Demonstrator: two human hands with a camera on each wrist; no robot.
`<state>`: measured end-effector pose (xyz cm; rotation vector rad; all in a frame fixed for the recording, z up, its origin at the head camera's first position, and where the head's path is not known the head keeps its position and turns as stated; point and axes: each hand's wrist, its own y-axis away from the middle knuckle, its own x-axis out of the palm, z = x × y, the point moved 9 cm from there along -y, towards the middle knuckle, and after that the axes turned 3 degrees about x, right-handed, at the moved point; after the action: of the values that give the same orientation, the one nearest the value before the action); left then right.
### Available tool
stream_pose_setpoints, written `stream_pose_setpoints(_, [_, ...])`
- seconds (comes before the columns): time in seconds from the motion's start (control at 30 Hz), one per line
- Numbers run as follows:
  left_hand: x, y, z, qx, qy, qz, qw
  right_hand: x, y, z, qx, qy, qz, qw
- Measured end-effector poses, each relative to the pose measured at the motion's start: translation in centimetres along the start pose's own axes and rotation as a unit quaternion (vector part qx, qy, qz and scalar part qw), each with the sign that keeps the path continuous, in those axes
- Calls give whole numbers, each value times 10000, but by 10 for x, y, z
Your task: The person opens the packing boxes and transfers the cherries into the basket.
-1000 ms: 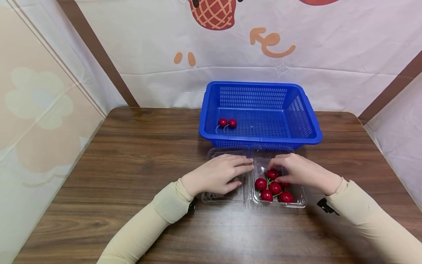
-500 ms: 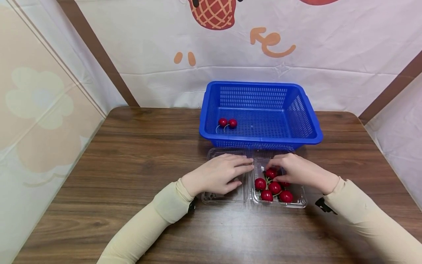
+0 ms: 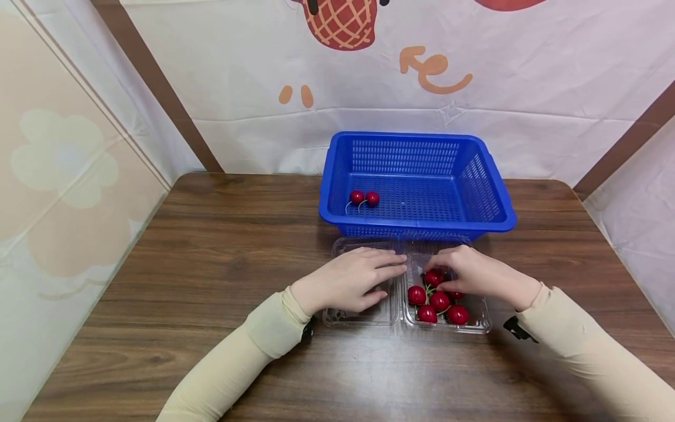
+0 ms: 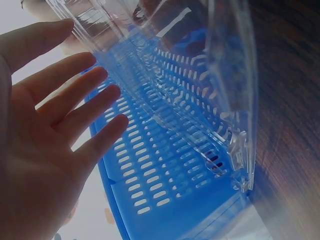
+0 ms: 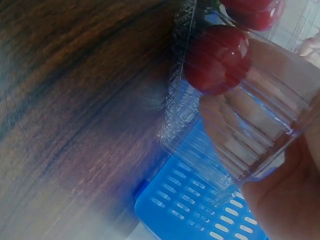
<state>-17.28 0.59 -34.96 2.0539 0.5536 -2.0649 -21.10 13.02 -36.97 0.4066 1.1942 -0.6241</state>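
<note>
A clear plastic clamshell box lies spread out on the table, and its right half (image 3: 477,324) holds several red cherries (image 3: 439,301) with green stems. My right hand (image 3: 469,271) reaches into that half. Its thumb and fingers are around the rearmost cherry (image 3: 433,277) and seem to pinch it; the fingertips are partly hidden. Through the clear wall in the right wrist view, a cherry (image 5: 218,60) shows beside the hand. My left hand (image 3: 350,278) lies over the box's left half (image 3: 369,320), fingers extended toward the middle fold. In the left wrist view its fingers (image 4: 100,97) are loosely straight, holding nothing.
Behind the box stands a blue perforated basket (image 3: 416,224), close to its rear edge. Two cherries (image 3: 372,199) with stems lie at the basket's left front. Under everything is a brown wooden table (image 3: 221,246), with a printed cloth (image 3: 237,135) hanging behind it.
My right hand has shifted slightly left, and the rearmost cherry moved a little the same way. My left hand stays where it was.
</note>
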Motion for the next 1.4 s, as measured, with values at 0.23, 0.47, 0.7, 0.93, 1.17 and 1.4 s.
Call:
stream_pose_setpoints(0.23, [-1,1,-1,-33,-18,48,10000,-2,-1,0,-55,-26,-34,10000])
stream_pose_setpoints(0.47, [-2,1,-1,-26,-31,67,10000,-6,1,0,-27,-71,-102,9999])
stream_pose_setpoints(0.7, [-2,1,-1,-31,-51,77,10000,-11,1,2,-148,-60,-268,9995])
stream_pose_setpoints(0.93, [-2,1,-1,-18,-50,86,9999,-20,4,3,-109,35,-408,9991])
stream_pose_setpoints(1.17, [-2,0,-1,-21,-27,111,9999,-33,8,4,68,32,-481,9988])
stream_pose_setpoints(1.4, [-3,1,-1,-14,-58,73,10000,-46,13,7,-17,223,-718,9972])
